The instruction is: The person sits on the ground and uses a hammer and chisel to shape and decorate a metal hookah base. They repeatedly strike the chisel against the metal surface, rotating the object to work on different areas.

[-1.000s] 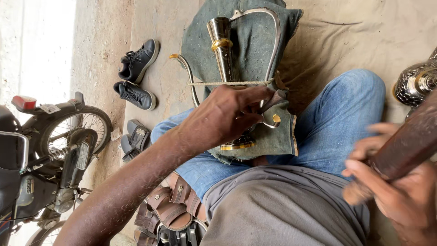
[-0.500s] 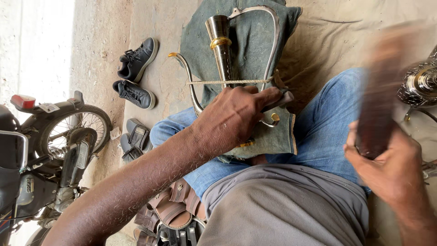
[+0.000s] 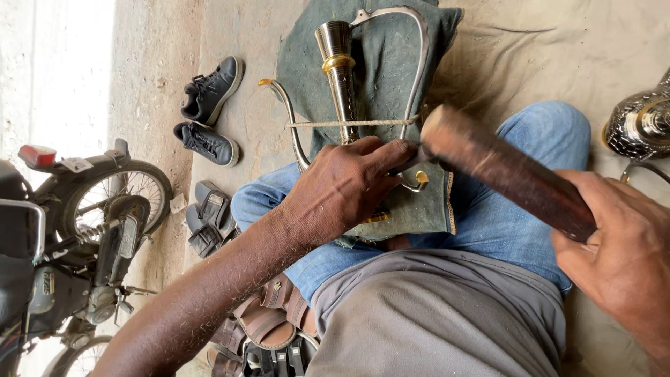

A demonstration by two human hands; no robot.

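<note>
My left hand [image 3: 345, 192] is clamped down on a silver metal ewer [image 3: 338, 77] that lies across my lap on a grey-green cloth [image 3: 391, 42]; the fingers are curled together over its body, fingertips pressing at the base of its handle. The ewer's long axis runs away from my fingers toward the top of the view, neck and flared mouth pointing that way, with a brass ring just below the mouth. A thin curved spout arcs off beyond my knuckles, a looped handle arcs beyond my fingertips, and a cord is tied across both just past the fingers.

My right hand [image 3: 621, 244] is wrapped tight around a dark wooden mallet [image 3: 502, 171], whose far end sits right at my left fingertips, against the handle's lower end.

Another shiny metal vessel [image 3: 638, 126] stands beyond my right hand; I can't tell what is in it. Beyond my left wrist are black shoes [image 3: 209, 91], sandals [image 3: 206, 220] and a motorbike [image 3: 77, 223] with a small pale rectangular tag beside its red tail light.
</note>
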